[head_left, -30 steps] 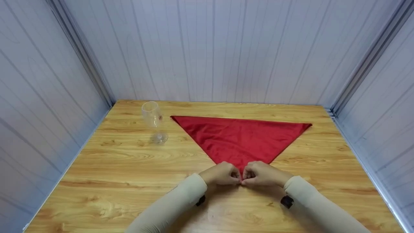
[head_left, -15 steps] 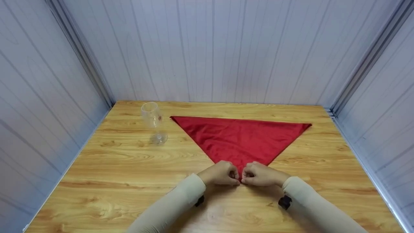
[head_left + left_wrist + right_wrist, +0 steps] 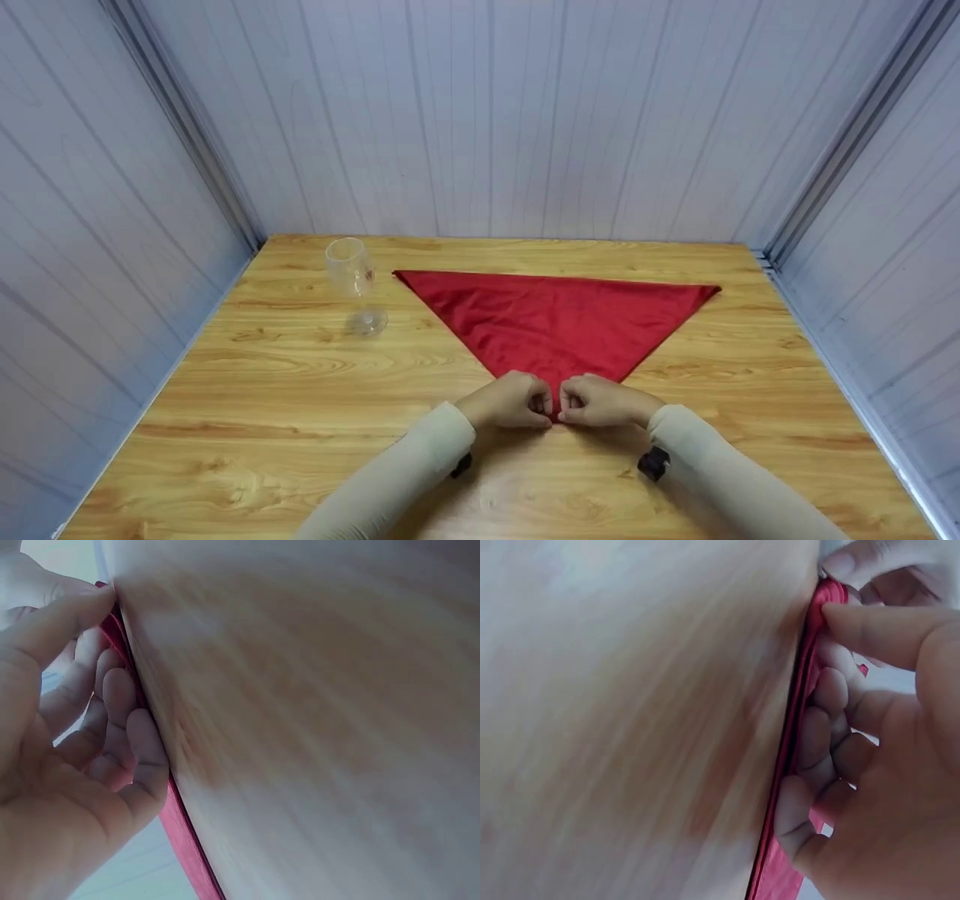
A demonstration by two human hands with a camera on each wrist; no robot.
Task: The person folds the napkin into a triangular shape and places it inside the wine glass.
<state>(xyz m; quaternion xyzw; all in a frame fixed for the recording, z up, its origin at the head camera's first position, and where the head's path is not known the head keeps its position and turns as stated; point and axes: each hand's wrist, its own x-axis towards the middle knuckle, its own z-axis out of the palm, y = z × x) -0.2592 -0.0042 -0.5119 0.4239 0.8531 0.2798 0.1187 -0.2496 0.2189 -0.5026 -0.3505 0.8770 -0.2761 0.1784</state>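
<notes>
A red cloth lies as a triangle on the desk, its long edge far and its point near; the step in hand looks like handling that near point, where the left hand and right hand sit close together, each with fingers curled in and thumb and forefinger seemingly pinching the cloth's edge. The next move probably calls for a light, even hold from both sides, so the layers stay lined up. Counted, there are two hands, one cloth, one desk and one clear glass, upright at far left, apart from the cloth
</notes>
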